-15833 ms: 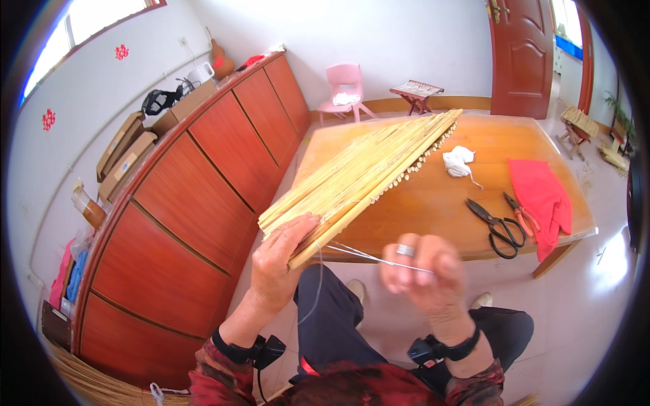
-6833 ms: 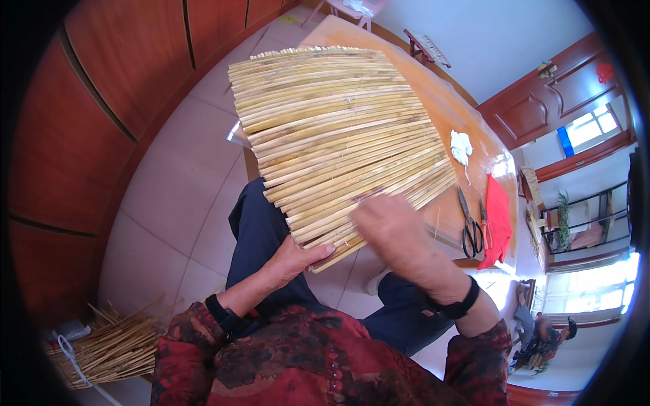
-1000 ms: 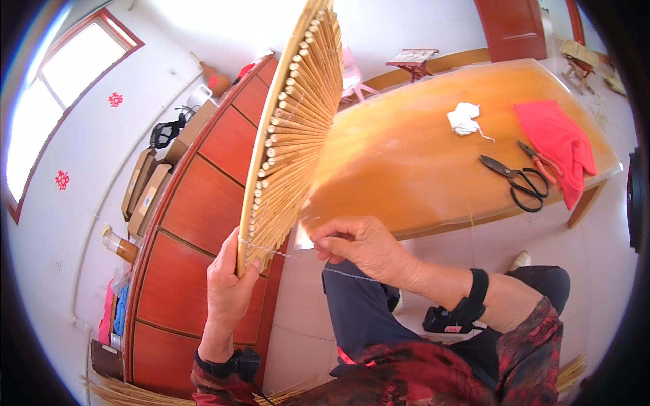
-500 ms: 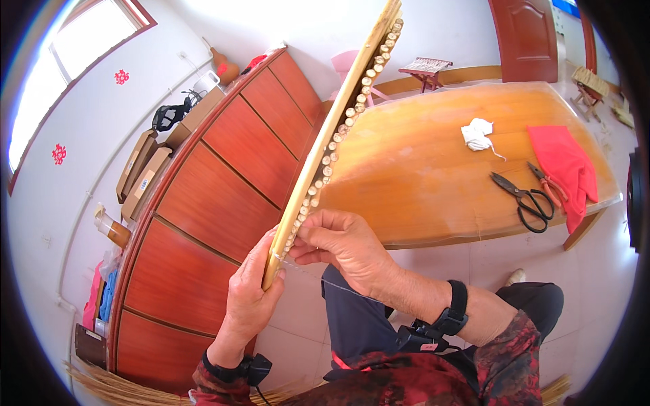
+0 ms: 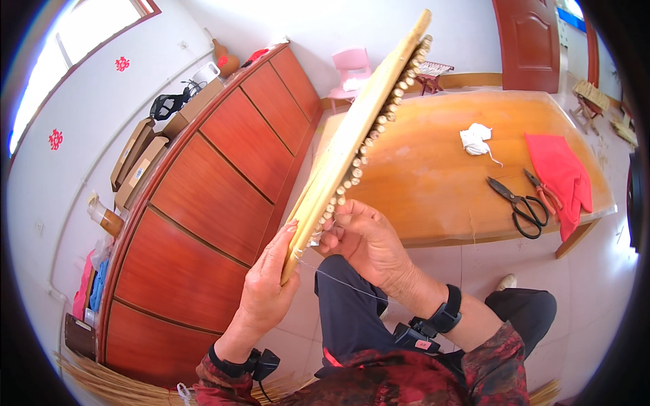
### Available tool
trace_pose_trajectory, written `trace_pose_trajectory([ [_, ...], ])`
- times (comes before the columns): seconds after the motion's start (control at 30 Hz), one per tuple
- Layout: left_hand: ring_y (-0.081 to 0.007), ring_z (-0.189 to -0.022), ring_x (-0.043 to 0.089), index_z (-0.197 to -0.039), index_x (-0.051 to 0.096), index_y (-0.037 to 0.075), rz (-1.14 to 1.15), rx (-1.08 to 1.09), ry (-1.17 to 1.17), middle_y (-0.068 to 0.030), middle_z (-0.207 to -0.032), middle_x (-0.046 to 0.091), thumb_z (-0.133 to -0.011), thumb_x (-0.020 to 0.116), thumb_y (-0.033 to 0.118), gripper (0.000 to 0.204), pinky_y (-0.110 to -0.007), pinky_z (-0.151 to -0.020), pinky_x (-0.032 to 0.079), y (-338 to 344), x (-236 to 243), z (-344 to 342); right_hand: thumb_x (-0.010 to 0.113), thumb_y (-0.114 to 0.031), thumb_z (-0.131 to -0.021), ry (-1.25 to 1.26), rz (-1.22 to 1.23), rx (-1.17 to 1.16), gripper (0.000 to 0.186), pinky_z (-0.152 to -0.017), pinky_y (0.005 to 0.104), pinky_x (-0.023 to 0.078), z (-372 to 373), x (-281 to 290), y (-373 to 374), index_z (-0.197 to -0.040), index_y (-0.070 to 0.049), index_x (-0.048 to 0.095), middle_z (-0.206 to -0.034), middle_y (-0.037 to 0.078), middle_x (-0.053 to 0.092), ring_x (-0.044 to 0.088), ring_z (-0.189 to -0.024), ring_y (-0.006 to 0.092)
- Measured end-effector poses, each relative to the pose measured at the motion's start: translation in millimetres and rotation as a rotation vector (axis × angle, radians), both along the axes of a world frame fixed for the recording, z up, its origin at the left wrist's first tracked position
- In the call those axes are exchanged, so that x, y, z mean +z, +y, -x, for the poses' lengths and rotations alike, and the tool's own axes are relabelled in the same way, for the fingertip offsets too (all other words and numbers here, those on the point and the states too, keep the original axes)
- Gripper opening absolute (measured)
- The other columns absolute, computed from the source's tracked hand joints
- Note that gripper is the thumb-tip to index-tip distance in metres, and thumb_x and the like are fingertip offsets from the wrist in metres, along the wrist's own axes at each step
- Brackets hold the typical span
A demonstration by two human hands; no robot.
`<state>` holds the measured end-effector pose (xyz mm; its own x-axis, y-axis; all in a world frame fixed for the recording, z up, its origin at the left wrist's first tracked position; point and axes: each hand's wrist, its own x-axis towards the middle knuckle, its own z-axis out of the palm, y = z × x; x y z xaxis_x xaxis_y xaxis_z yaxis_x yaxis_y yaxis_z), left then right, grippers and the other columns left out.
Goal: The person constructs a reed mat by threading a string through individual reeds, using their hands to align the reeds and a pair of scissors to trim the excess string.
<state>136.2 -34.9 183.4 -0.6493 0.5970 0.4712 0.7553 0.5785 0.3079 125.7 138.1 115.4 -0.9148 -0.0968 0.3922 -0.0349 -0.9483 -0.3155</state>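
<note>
A panel of pale plant stalks [image 5: 342, 152] laid side by side rises slantwise in front of me, its round cut ends lined up along the right edge. My left hand [image 5: 267, 277] is closed around its lower end, thumb at the near side. Against the lower cut ends, my right hand [image 5: 372, 247] has its fingers curled in a pinch; whatever is between the fingertips is hidden. A thin thread [image 5: 345, 279] hangs from the panel's lower end and runs beneath my right forearm.
On the wooden table [image 5: 420, 183] lie a white thread bundle [image 5: 476, 139], black scissors [image 5: 520, 206], pliers [image 5: 544, 191] and a red cloth [image 5: 558, 176]. A red-brown cabinet [image 5: 210, 196] stands at left with boxes on top. Long stalks [image 5: 122, 382] lie at lower left.
The panel has turned and its top has swung right, so more of its broad face shows. Both hands have shifted slightly, the right fingers staying by the cut ends.
</note>
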Motion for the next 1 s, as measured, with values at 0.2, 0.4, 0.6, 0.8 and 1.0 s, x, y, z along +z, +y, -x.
trace_pose_trajectory([
  [0.2, -0.0327, -0.117, 0.047, -0.124, 0.042, -0.005, 0.013, -0.04, 0.009, -0.0215, -0.124, 0.048, -0.073, 0.052, -0.011, 0.053, -0.035, -0.095, 0.04, 4.6, 0.9, 3.7, 0.052, -0.011, -0.086, -0.053, 0.029, -0.039, 0.006, -0.075, 0.0369, 0.046, -7.6, -1.7, -0.8, -0.09, -0.006, 0.053, -0.079, 0.005, 0.057, 0.057, -0.071, 0.0186],
  [0.4, -0.0318, -0.115, 0.049, -0.124, 0.041, -0.006, -0.046, 0.028, 0.022, -0.0206, -0.124, 0.049, -0.074, 0.053, -0.009, 0.051, -0.033, -0.094, 0.042, 0.5, -1.3, 11.6, 0.054, -0.015, -0.084, -0.171, -0.032, -0.176, 0.011, -0.087, 0.0424, 0.043, -15.2, -13.6, 34.8, -0.092, -0.008, 0.053, -0.065, -0.001, 0.048, 0.055, -0.07, 0.0174],
  [0.6, -0.0319, -0.115, 0.049, -0.124, 0.041, -0.006, -0.077, 0.025, 0.017, -0.0212, -0.124, 0.048, -0.074, 0.052, -0.01, 0.051, -0.034, -0.095, 0.041, 1.2, -3.9, 19.6, 0.056, -0.019, -0.085, -0.08, -0.145, -0.374, 0.016, -0.083, 0.0454, 0.046, -38.9, -19.2, 79.8, -0.096, -0.007, 0.053, -0.056, -0.003, 0.041, 0.053, -0.06, 0.0146],
  [0.8, -0.0325, -0.116, 0.047, -0.124, 0.041, -0.005, -0.07, -0.035, 0.043, -0.0209, -0.125, 0.048, -0.074, 0.052, -0.01, 0.051, -0.035, -0.095, 0.041, -0.5, -10.8, 29.2, 0.053, -0.025, -0.087, -0.167, -0.154, -0.503, 0.02, -0.04, 0.0313, 0.044, -108.0, -13.5, 155.8, -0.091, -0.005, 0.05, -0.057, -0.002, 0.042, 0.037, -0.04, 0.0073],
  [1.0, -0.0344, -0.115, 0.047, -0.122, 0.042, -0.005, -0.058, -0.053, 0.084, -0.0213, -0.124, 0.048, -0.072, 0.051, -0.011, 0.051, -0.036, -0.095, 0.041, -2.5, -16.6, 34.5, 0.055, -0.036, -0.086, -0.569, -0.852, -0.61, 0.033, -0.027, 0.0197, 0.029, -225.1, -16.6, 241.1, -0.092, -0.004, 0.05, -0.057, 0.003, 0.047, 0.028, -0.033, 0.0033],
])
